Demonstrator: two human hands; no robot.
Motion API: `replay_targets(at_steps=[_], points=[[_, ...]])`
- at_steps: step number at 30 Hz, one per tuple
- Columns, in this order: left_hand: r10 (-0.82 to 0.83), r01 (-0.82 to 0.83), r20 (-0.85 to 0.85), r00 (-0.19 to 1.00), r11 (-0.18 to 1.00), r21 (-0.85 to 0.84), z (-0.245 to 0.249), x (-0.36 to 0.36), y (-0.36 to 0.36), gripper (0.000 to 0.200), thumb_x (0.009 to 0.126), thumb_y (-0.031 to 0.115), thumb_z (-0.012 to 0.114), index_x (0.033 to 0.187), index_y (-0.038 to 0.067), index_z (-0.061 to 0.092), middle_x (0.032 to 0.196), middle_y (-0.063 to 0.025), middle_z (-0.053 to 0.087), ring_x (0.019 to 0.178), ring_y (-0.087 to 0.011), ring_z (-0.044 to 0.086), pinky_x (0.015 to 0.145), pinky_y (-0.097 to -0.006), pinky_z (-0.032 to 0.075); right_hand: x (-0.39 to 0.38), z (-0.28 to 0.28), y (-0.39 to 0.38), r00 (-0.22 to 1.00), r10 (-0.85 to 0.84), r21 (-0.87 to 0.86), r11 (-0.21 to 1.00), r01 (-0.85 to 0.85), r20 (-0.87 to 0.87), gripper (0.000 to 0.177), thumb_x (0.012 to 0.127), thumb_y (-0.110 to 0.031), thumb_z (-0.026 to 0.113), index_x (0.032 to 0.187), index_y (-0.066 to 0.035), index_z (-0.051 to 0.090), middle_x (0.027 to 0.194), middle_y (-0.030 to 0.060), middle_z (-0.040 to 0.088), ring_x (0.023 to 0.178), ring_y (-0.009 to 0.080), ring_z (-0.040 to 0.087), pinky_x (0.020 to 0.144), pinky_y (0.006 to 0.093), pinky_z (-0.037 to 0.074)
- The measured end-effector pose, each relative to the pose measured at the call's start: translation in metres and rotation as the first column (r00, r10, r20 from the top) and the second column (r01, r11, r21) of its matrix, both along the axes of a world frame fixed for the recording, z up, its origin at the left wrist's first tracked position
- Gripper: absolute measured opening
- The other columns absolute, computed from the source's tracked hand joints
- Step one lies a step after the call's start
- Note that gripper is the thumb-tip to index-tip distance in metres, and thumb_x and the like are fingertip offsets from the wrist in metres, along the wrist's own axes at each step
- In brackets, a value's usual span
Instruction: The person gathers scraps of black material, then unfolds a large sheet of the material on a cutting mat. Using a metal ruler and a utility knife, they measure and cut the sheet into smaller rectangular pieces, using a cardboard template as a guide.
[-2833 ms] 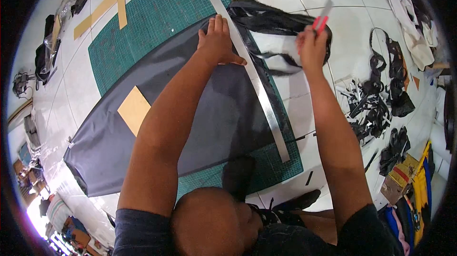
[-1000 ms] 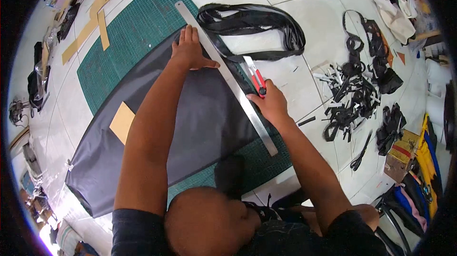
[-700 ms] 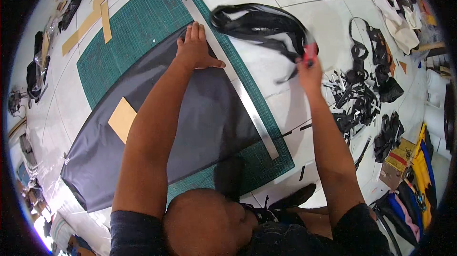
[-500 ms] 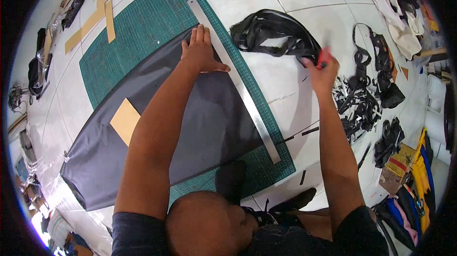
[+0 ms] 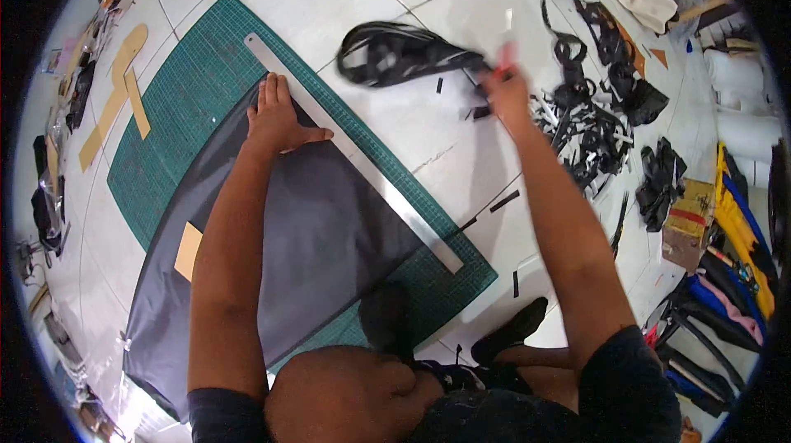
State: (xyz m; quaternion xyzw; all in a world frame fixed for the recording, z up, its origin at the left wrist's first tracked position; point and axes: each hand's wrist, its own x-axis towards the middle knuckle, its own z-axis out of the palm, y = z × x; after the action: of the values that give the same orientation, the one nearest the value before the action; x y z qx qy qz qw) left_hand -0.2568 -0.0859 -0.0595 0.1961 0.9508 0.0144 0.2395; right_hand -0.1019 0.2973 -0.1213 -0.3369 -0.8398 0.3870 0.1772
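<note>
My left hand presses flat on a long metal ruler and the dark grey fabric under it, on a green cutting mat. My right hand is raised over the floor to the right of the mat. It grips a red utility knife, which is blurred. Its fingers also touch the end of a bundle of black strips lying on the white tiles.
A tan card piece lies on the fabric. Cardboard templates sit left of the mat. Black scraps and scissors litter the floor at right, with bags and boxes beyond. A black shoe is near my knee.
My right hand has lifted the knife off the ruler's edge and swung right toward the strip bundle, which moved with it. My left hand has stayed on the ruler.
</note>
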Motion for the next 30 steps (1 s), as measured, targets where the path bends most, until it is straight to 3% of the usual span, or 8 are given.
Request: replay_targets(at_steps=[3,5,7,9,13,16,21,30], points=[[-0.006,0.006,-0.016,1.0,1.0,0.008,-0.003,0.002,-0.003,0.145,0.051,0.068,0.084,0.154,-0.001,0.009,0.162,-0.0199,0.007,0.15,-0.0347,0.007,0.115,-0.0601,0.021,0.026,0.092,0.05,0.909,-0.352,-0.275,0.918,0.287,-0.223,0.034,0.075,-0.028,0.082,0.087,-0.004,0.061,0.074,-0.0002,0.058,0.065,0.0154,0.053,0.06,0.0325,0.045],[-0.013,0.013,-0.03,0.999,1.0,0.014,-0.007,0.002,-0.002,0.146,0.05,0.069,0.083,0.154,-0.001,0.009,0.162,-0.0197,0.007,0.15,-0.0344,0.007,0.115,-0.061,0.021,0.049,0.147,0.054,0.934,-0.345,0.07,0.934,0.352,-0.093,0.046,0.071,-0.035,0.086,0.094,-0.001,0.065,0.085,0.009,0.066,0.074,0.0168,0.059,0.068,0.0326,0.047],[-0.019,0.019,-0.044,0.999,1.0,0.01,-0.013,-0.001,-0.004,0.146,0.049,0.071,0.083,0.154,-0.001,0.01,0.162,-0.0194,0.007,0.151,-0.0343,0.007,0.114,-0.0619,0.021,0.081,0.155,0.068,0.983,-0.079,0.279,0.96,0.029,0.168,0.054,0.07,-0.041,0.087,0.097,0.0,0.065,0.102,0.0182,0.066,0.088,0.0235,0.062,0.078,0.0351,0.049],[-0.026,0.028,-0.051,0.998,0.999,0.043,-0.019,0.0,-0.007,0.147,0.048,0.073,0.082,0.154,0.0,0.011,0.162,-0.0196,0.008,0.15,-0.0346,0.008,0.114,-0.0631,0.021,0.117,0.15,0.044,0.979,-0.101,0.763,0.643,-0.071,0.176,0.051,0.076,-0.037,0.082,0.102,0.002,0.063,0.128,0.0266,0.055,0.113,0.0361,0.057,0.092,0.0422,0.045],[-0.018,0.025,-0.078,0.997,0.996,0.084,-0.014,0.001,-0.007,0.143,0.049,0.071,0.083,0.153,-0.001,0.015,0.161,-0.0207,0.01,0.15,-0.0362,0.01,0.115,-0.0596,0.022,0.15,0.131,-0.066,0.987,0.01,0.117,0.993,-0.029,0.159,0.029,0.092,-0.024,0.066,0.11,-0.004,0.055,0.088,0.0165,0.062,0.079,0.0321,0.061,0.073,0.0401,0.049],[-0.018,0.059,-0.182,0.983,0.972,0.226,-0.028,0.011,-0.016,0.132,0.054,0.067,0.084,0.151,0.0,0.024,0.159,-0.0229,0.014,0.147,-0.0389,0.017,0.116,-0.0538,0.024,0.167,0.074,-0.133,0.914,0.274,-0.274,0.942,-0.193,0.299,0.032,0.09,-0.032,0.067,0.106,-0.007,0.056,0.088,0.0154,0.066,0.078,0.03,0.065,0.07,0.0407,0.05],[0.067,0.136,-0.36,0.931,0.851,0.508,-0.009,0.076,-0.051,0.08,0.08,0.045,0.076,0.139,0.0,0.045,0.147,-0.0271,0.034,0.136,-0.0425,0.036,0.111,-0.0491,0.033,0.195,0.069,-0.189,0.784,0.542,0.066,0.808,-0.585,0.302,0.039,0.079,-0.027,0.076,0.098,-0.003,0.052,0.097,0.0163,0.056,0.09,0.0359,0.062,0.076,0.0458,0.052],[0.385,-0.295,-0.293,0.875,0.905,0.307,0.032,0.214,-0.255,0.049,0.087,0.028,0.072,0.127,0.002,0.059,0.119,-0.0171,0.053,0.118,-0.0318,0.052,0.095,-0.04,0.046,0.186,0.055,-0.172,0.77,0.604,-0.254,0.793,-0.554,0.206,0.044,0.074,-0.015,0.073,0.107,-0.002,0.047,0.104,0.0205,0.053,0.095,0.0396,0.059,0.082,0.0491,0.049]])
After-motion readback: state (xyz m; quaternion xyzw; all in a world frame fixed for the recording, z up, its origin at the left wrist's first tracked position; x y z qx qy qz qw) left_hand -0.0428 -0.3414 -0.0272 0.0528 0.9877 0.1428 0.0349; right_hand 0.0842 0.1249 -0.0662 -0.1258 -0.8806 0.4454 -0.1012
